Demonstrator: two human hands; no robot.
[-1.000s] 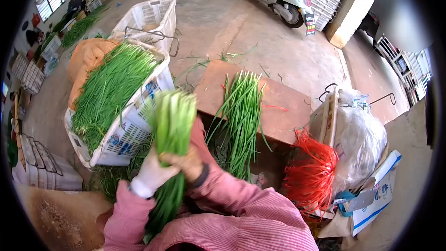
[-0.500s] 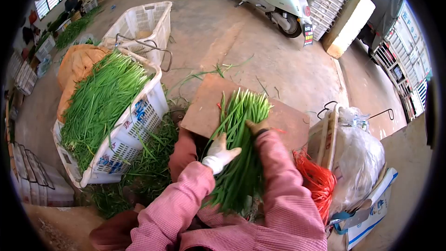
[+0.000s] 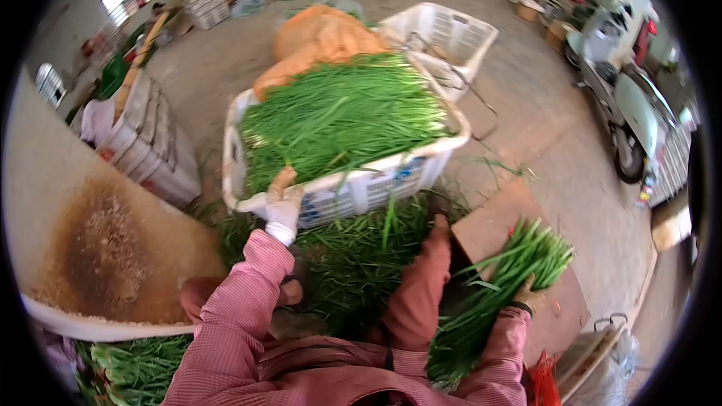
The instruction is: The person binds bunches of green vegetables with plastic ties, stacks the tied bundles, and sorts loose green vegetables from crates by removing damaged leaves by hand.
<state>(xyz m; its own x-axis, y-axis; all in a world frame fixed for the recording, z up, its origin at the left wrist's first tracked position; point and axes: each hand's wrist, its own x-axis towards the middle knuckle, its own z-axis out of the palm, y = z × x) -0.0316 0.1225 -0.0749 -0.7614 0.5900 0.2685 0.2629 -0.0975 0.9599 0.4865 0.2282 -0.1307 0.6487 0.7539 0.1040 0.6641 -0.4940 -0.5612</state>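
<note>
A white-gloved left hand (image 3: 283,203), mine, is at the front left rim of a white plastic crate (image 3: 361,173) heaped with long green garlic chives (image 3: 338,113). Its fingers stretch up toward the leaves, apparently holding nothing. On the right, my right hand (image 3: 532,297), in a tan glove, grips the side of a bunch of garlic chives (image 3: 511,274). That bunch lies across a brown board (image 3: 489,225), pale stem ends toward the far right, leaves hanging over my lap. The fingers on its underside are hidden.
An orange sack (image 3: 320,34) and another white crate (image 3: 466,37) stand behind the full crate. Loose leaves (image 3: 346,271) litter the floor by my feet. Red ties (image 3: 543,380) hang at the lower right. A scooter (image 3: 628,105) is parked farther off.
The view has swung left. My left hand has left the bunch on the board and reached the full crate's rim. My right hand still holds the bunch, which now lies more slanted.
</note>
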